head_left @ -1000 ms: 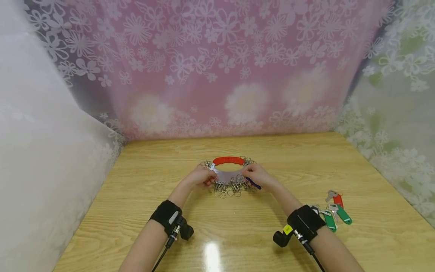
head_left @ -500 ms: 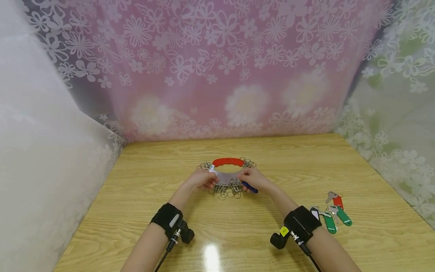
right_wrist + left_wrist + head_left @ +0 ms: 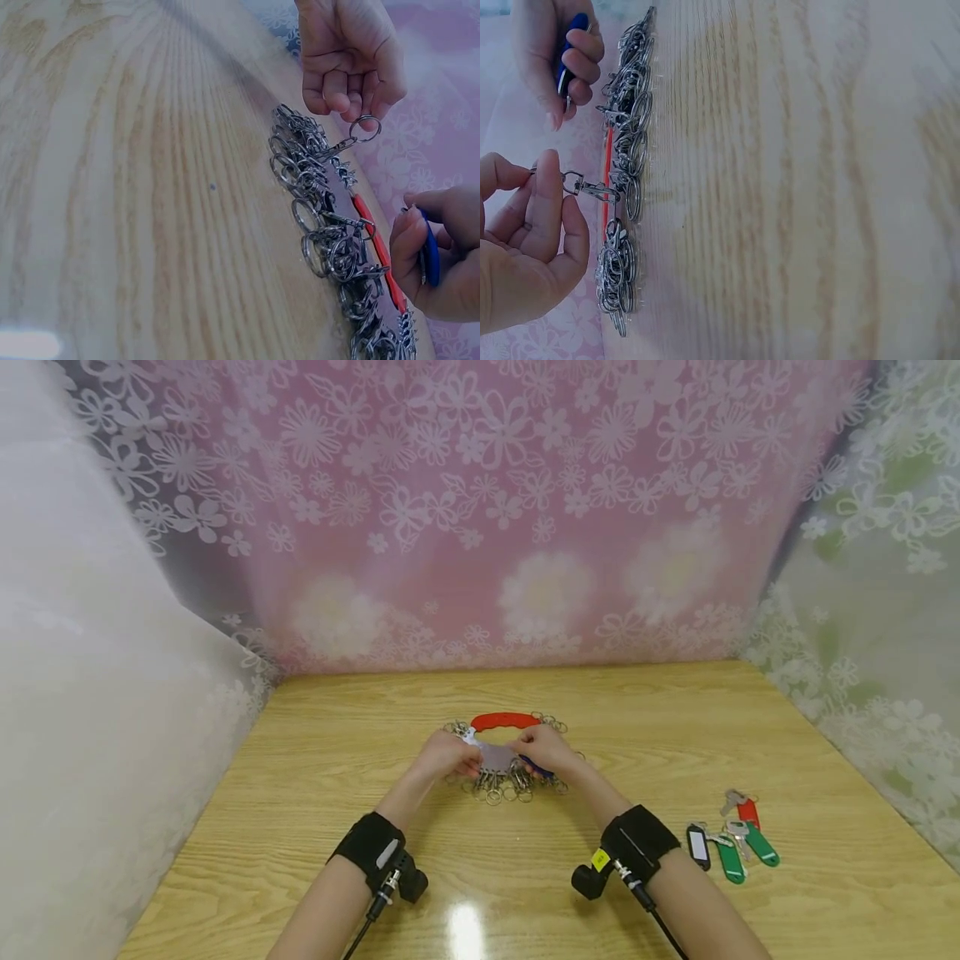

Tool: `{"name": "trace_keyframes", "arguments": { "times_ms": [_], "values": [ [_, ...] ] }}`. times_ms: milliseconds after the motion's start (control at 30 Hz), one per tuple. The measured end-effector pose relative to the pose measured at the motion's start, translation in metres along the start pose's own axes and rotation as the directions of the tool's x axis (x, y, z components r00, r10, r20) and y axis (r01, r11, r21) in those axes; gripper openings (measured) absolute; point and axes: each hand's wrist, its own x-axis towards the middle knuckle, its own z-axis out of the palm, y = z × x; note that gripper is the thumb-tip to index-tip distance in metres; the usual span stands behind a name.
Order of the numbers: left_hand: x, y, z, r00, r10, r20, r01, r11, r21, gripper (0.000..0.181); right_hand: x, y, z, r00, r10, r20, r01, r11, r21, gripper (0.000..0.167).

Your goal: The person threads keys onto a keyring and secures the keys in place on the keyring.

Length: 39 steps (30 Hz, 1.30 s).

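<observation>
"Key-ring holder (image 3: pixel 497 758): where does it lie?"

"Near the middle of the head view, flat on the wooden counter (image 3: pixel 300 777), between the two hands."

"What does the left hand (image 3: pixel 442 753) have?"

"Its fingers are curled, and its fingertips pinch a metal ring (image 3: pixel 364 142). In the left wrist view, that ring leads to a snap clip (image 3: pixel 598 191) reaching the holder's edge."

"And the right hand (image 3: pixel 546 747)?"

"Curled too, with its fingers wrapped round a blue tag (image 3: pixel 570 64). In the head view it sits by the right part of the holder."

"What else belongs to the holder?"

"A red handle (image 3: pixel 506 721) along its upper edge, and a cluster of rings and clips (image 3: pixel 495 785) along its lower edge. More rings show at both ends of the handle."

"Farther out?"

"Black bands (image 3: pixel 367 847) circle both wrists, each with a small camera. At the lower right of the frame lie loose keys (image 3: pixel 738 831) with a red tag (image 3: pixel 748 812), two green tags (image 3: pixel 761 843) and a black tag (image 3: pixel 697 847) bearing a white label."

"And behind everything?"

"A pink cloth (image 3: pixel 480 527) with white flowers fills the top of the frame; pale sheets hang at left and right."
</observation>
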Motion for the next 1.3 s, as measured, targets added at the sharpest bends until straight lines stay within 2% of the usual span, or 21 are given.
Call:
{"name": "trace_keyframes", "arguments": {
  "times_ms": [333, 467, 667, 767, 900, 1067, 1300],
  "values": [
    [0.001, -0.003, 0.002, 1.0, 0.024, -0.013, -0.024, 1.0, 0.016, 0.021, 0.006, -0.006, 0.003, 0.999, 0.03, 0.028, -0.03, 1.0, 0.001, 0.028],
    [0.001, -0.004, 0.002, 0.999, 0.041, -0.025, -0.04, 0.999, 0.035, 0.021, 0.007, -0.011, 0.008, 0.998, 0.011, 0.057, -0.011, 1.0, 0.005, 0.028],
    [-0.002, -0.004, 0.006, 0.991, 0.108, -0.075, -0.098, 0.987, 0.127, 0.019, 0.009, -0.015, 0.021, 0.999, -0.015, 0.047, 0.015, 1.0, -0.016, 0.025],
    [-0.004, -0.004, 0.008, 0.986, 0.134, -0.095, -0.117, 0.98, 0.163, 0.018, 0.01, -0.016, 0.028, 0.999, -0.018, 0.038, 0.017, 1.0, 0.015, 0.022],
    [-0.005, -0.004, 0.01, 0.982, 0.149, -0.116, -0.126, 0.974, 0.187, 0.017, 0.01, -0.019, 0.034, 0.999, -0.027, 0.039, 0.021, 0.991, 0.133, 0.02],
    [-0.006, -0.003, 0.01, 0.98, 0.158, -0.118, -0.131, 0.969, 0.207, 0.017, 0.009, -0.021, 0.039, 0.999, -0.02, 0.045, 0.01, 0.972, 0.233, 0.019],
    [-0.006, -0.001, 0.009, 0.983, 0.146, -0.112, -0.118, 0.966, 0.229, 0.017, 0.011, -0.019, 0.04, 0.999, -0.011, 0.049, -0.004, 0.957, 0.291, 0.018]
  ]
}}
